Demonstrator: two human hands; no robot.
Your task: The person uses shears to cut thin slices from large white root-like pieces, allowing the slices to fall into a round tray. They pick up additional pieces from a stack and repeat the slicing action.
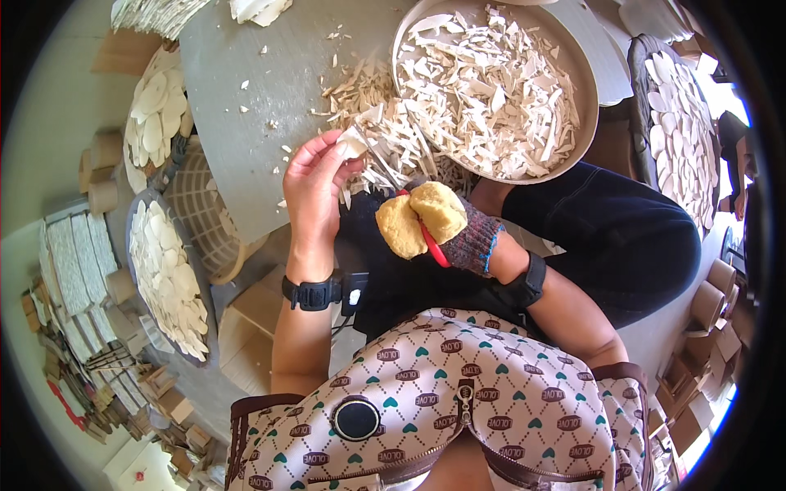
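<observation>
The pale flat piece (352, 145) sits at the fingertips of your left hand (314, 190), pinched between thumb and fingers, just left of the scissors (381, 162) and up and to the left of your right hand (476, 237). Your bare left hand has closed only at the fingertips. Your right, in a knitted glove, is curled around the scissors' red handles with their yellow padding (438, 211), though the padding hides most of your fingers. The blades stand apart; whether one touches the piece, you cannot tell. Beyond both hands, pale scraps (360, 92) lie on the grey table (237, 61), beside a round tray (591, 102) heaped with cut strips (499, 98).
</observation>
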